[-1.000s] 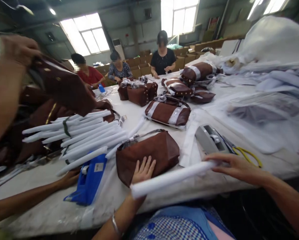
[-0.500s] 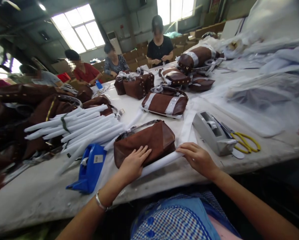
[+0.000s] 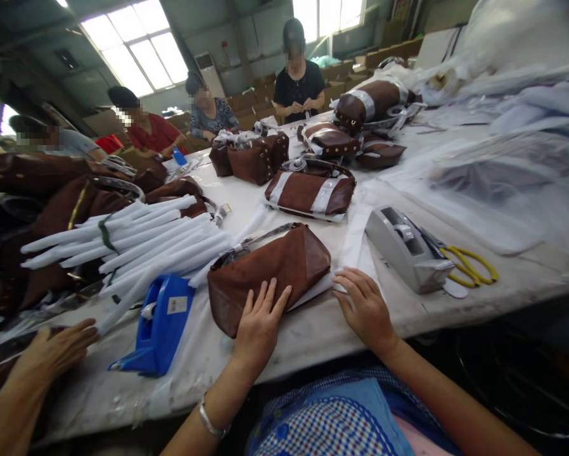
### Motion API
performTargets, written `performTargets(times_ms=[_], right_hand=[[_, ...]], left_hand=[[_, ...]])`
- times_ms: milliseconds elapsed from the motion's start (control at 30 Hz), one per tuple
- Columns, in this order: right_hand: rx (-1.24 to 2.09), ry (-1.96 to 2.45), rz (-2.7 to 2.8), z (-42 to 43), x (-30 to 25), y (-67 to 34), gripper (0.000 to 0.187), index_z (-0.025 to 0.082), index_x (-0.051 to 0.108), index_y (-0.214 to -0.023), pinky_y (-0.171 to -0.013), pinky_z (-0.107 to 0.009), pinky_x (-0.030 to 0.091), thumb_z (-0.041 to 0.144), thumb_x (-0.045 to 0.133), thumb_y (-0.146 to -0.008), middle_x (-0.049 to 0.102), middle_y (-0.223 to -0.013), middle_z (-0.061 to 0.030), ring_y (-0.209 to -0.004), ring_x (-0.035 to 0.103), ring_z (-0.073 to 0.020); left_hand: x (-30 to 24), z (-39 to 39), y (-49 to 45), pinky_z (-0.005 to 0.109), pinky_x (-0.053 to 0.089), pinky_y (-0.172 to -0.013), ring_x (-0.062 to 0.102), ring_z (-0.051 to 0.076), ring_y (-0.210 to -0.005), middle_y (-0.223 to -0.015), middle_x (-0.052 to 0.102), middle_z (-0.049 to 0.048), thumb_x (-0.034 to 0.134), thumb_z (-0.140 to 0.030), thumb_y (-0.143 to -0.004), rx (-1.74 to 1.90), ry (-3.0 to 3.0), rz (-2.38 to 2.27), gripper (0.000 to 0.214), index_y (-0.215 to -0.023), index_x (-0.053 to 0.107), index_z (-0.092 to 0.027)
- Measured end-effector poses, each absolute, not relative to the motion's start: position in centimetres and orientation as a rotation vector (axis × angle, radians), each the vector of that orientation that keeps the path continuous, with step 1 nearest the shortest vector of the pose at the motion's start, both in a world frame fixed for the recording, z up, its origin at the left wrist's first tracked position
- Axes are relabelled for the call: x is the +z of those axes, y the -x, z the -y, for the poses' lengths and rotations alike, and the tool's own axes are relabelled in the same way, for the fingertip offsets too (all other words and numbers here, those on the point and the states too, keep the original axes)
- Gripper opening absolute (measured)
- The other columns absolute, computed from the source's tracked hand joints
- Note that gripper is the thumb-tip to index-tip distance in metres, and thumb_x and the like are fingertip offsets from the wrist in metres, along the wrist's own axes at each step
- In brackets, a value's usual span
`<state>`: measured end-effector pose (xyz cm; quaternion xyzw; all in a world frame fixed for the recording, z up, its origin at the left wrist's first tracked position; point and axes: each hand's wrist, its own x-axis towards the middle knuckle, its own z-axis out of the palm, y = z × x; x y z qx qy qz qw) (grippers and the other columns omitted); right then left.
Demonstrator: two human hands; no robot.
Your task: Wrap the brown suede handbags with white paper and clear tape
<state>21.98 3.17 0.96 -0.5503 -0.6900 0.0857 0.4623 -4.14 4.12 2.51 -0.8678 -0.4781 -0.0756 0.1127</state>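
Note:
A brown handbag (image 3: 270,263) lies on its side on the table in front of me, its handle turned away. My left hand (image 3: 260,316) rests flat on the bag's lower front with its fingers spread. At the bag's right corner, my right hand (image 3: 364,307) pinches the end of a white wrapping strip (image 3: 313,291). That strip runs along the near edge of the bag and partly under it. Beyond stands another brown handbag (image 3: 310,192) with white bands around it.
A blue tape dispenser (image 3: 161,323) stands left, a grey tape dispenser (image 3: 408,247) right beside yellow-handled scissors (image 3: 469,266). Bundled white rolls (image 3: 137,237) lie near piled brown bags. A co-worker's hand (image 3: 59,348) reaches in at left. Several people sit or stand across the table.
The strip's near edge is now mostly tucked beneath the bag. My left hand has shifted down the bag. A co-worker's hand has come in at the left; another at the right edge has nearly gone.

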Motion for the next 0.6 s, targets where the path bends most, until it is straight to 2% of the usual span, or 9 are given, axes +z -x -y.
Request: performTargets(times_ms=[100, 167, 233, 333, 433, 533, 600], right_hand=[[0.811, 1.402, 1.388, -0.6, 1.1, -21.0, 0.020, 0.026, 0.063, -0.109, -0.099, -0.048, 0.053, 0.035, 0.062, -0.091, 0.069, -0.114, -0.0092, -0.105, 0.067, -0.0266], [1.300, 1.349, 1.061, 0.2, 1.1, -19.9, 0.035, 0.025, 0.059, -0.115, -0.099, -0.046, 0.054, 0.041, 0.069, -0.085, 0.065, -0.126, -0.0104, -0.109, 0.067, -0.0264], [1.594, 1.218, 0.723, 0.0, 1.2, -18.9, 0.051, 0.026, 0.055, -0.124, -0.105, -0.045, 0.049, 0.042, 0.073, -0.079, 0.059, -0.138, -0.0104, -0.121, 0.062, -0.0258], [1.707, 1.060, 0.465, -1.3, 1.4, -17.7, 0.051, 0.028, 0.057, -0.123, -0.109, -0.043, 0.045, 0.036, 0.072, -0.076, 0.063, -0.134, -0.0065, -0.124, 0.060, -0.0229], [1.682, 1.030, 0.368, -2.9, 1.0, -16.8, 0.044, 0.028, 0.065, -0.109, -0.100, -0.043, 0.051, 0.023, 0.069, -0.066, 0.072, -0.112, -0.0028, -0.107, 0.067, -0.0216], [1.667, 1.033, 0.405, -3.9, 0.6, -15.9, 0.032, 0.024, 0.067, -0.090, -0.089, -0.040, 0.056, 0.016, 0.067, -0.059, 0.074, -0.092, -0.0027, -0.087, 0.069, -0.0206], [1.680, 1.021, 0.481, -4.1, 0.8, -15.1, 0.026, 0.021, 0.067, -0.084, -0.087, -0.041, 0.056, 0.016, 0.068, -0.058, 0.073, -0.087, -0.0036, -0.084, 0.068, -0.0220]], left_hand=[[2.3, -3.8, 3.7, 0.056, 0.035, -0.116, 0.035, 0.033, -0.146, -0.160, 0.032, 0.0117, 0.046, -0.004, -0.089, -0.247, 2.525, 1.419, 0.073, -0.155, 0.029, -0.030], [2.3, -3.8, 3.6, 0.057, 0.035, -0.116, 0.035, 0.033, -0.146, -0.161, 0.032, 0.0117, 0.047, -0.005, -0.089, -0.256, 2.528, 1.419, 0.072, -0.155, 0.029, -0.030], [2.3, -3.9, 3.7, 0.056, 0.035, -0.116, 0.035, 0.032, -0.146, -0.161, 0.031, 0.0116, 0.047, -0.007, -0.090, -0.253, 2.533, 1.410, 0.071, -0.155, 0.030, -0.030], [2.3, -3.9, 3.9, 0.056, 0.037, -0.115, 0.037, 0.032, -0.145, -0.161, 0.032, 0.0114, 0.047, -0.008, -0.091, -0.246, 2.541, 1.395, 0.069, -0.155, 0.031, -0.029], [2.4, -3.9, 4.2, 0.055, 0.039, -0.114, 0.038, 0.031, -0.145, -0.160, 0.034, 0.0104, 0.048, -0.009, -0.092, -0.268, 2.553, 1.391, 0.068, -0.154, 0.031, -0.029], [2.9, -3.9, 4.8, 0.053, 0.041, -0.113, 0.039, 0.030, -0.144, -0.160, 0.034, 0.0083, 0.049, -0.015, -0.094, -0.322, 2.574, 1.399, 0.065, -0.155, 0.031, -0.029], [3.4, -3.7, 5.4, 0.050, 0.042, -0.114, 0.040, 0.028, -0.144, -0.160, 0.035, 0.0066, 0.049, -0.017, -0.095, -0.374, 2.585, 1.414, 0.064, -0.155, 0.029, -0.029]])
